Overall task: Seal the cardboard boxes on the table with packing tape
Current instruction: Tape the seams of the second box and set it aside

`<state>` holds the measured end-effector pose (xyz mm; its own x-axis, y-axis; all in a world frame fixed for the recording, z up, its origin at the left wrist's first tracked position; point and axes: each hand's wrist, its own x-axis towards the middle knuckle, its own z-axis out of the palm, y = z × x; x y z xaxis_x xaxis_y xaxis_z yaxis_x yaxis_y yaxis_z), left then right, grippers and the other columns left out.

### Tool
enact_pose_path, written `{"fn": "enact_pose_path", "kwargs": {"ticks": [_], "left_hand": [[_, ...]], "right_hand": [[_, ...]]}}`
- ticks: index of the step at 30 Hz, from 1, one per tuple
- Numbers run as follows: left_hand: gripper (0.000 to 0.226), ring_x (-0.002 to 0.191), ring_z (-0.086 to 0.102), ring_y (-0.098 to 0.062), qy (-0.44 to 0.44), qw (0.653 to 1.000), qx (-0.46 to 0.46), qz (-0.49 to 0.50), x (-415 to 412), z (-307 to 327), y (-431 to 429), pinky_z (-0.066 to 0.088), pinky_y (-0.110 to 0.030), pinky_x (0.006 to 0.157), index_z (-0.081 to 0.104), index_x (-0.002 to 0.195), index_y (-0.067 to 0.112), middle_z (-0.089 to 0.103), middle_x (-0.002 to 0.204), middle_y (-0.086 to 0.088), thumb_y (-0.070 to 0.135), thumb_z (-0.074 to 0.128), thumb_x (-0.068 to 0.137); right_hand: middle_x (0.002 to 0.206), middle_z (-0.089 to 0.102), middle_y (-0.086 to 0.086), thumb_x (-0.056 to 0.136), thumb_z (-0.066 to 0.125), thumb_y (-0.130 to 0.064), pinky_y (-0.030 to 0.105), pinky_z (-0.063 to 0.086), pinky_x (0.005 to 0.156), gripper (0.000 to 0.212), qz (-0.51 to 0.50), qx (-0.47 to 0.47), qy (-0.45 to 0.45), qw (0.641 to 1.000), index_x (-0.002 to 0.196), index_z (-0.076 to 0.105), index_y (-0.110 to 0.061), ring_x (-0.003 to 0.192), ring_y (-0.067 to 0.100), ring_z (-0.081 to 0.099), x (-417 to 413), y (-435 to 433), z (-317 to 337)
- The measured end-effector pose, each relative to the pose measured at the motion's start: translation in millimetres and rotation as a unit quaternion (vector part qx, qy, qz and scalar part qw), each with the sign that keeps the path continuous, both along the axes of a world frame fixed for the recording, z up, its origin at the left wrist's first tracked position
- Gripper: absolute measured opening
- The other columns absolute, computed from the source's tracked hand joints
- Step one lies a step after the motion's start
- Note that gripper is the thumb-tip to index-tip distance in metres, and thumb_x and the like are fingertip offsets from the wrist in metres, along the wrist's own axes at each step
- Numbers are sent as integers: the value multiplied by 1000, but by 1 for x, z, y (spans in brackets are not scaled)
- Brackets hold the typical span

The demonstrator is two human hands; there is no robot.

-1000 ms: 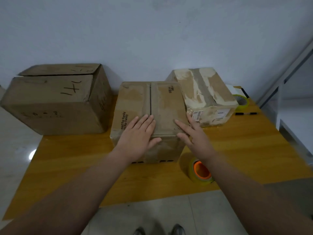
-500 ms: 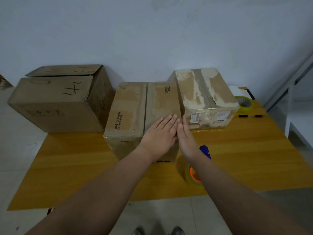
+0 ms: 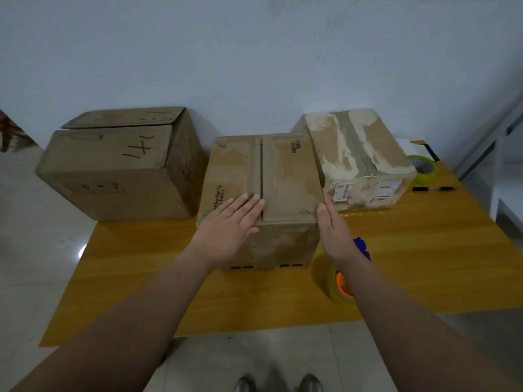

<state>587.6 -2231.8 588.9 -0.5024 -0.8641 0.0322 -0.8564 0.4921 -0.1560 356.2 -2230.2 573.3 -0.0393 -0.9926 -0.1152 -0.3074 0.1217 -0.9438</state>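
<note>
Three cardboard boxes stand on the wooden table (image 3: pixel 424 264). The middle box (image 3: pixel 285 176) has its top flaps closed, with a dark seam down the centre. My left hand (image 3: pixel 229 230) lies flat on the near left part of its top, fingers together at the seam. My right hand (image 3: pixel 332 230) is held edge-on against the box's near right corner, fingers straight. The large left box (image 3: pixel 113 171) overhangs the table's left edge. The right box (image 3: pixel 359 154) carries old tape and labels. A clear tape roll with an orange core (image 3: pixel 339 287) sits under my right forearm.
A blue object (image 3: pixel 362 247) shows just behind my right wrist. A yellowish tape roll (image 3: pixel 424 166) and a black pen (image 3: pixel 433 189) lie at the table's far right. A white wall backs the table. A metal frame (image 3: pixel 486 148) stands to the right. My shoes (image 3: pixel 280 383) show below.
My hands, pressed together on the right flap, have moved apart: the left slid left to the seam and the right went to the box's right corner. The view shifted left.
</note>
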Motion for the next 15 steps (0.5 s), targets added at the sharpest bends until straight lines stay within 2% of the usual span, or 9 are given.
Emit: {"fn": "enact_pose_path", "kwargs": {"ticks": [2,4,5,8,11,13,15], "left_hand": [[60,140,-11,-12,1,1000,-12,13,18,-2,1,-3,-30,115,-13,143,22,-10,152,6,49,-14,90],[62,142,2,-14,4,999,-30,30,38,-1,4,7,-32,115,-1,146,20,8,155,3,50,-9,93],[61,142,5,-14,6,999,-26,41,47,0,5,9,-32,115,2,147,21,11,155,3,50,-7,93],[59,143,-2,-14,27,999,-16,35,64,-4,5,5,-31,115,-1,146,26,2,154,7,50,-5,92],[52,142,5,-15,49,999,-20,4,69,-4,1,12,-32,113,9,146,26,10,152,4,45,10,98],[51,141,9,-15,73,997,-8,-21,79,-6,-1,21,-33,110,18,146,24,18,153,2,40,22,98],[52,141,11,-14,109,993,-2,-36,91,-6,-2,30,-35,107,27,146,25,21,154,2,38,28,96]], "right_hand": [[157,23,-7,105,25,-38,22,19,107,50,-5,-5,15,1000,153,15,-30,143,11,20,0,0,0],[157,23,-7,105,25,-38,22,19,108,50,-17,-10,25,999,153,17,-28,144,11,20,2,0,-1],[156,25,-7,105,25,-38,22,19,107,50,-25,-11,23,999,153,19,-27,143,11,21,4,1,-1],[151,35,-1,105,24,-38,22,23,105,49,-62,-11,25,998,149,30,-17,138,10,29,10,5,-2],[145,44,8,105,22,-38,22,25,103,52,-100,-5,47,994,143,40,-8,136,17,36,16,10,-2],[134,54,14,104,18,-43,32,36,103,58,-129,-11,79,988,134,51,-5,128,27,46,20,12,-4],[130,56,14,101,12,-54,45,42,101,67,-171,3,133,976,133,52,-12,123,32,49,25,12,-6]]}}
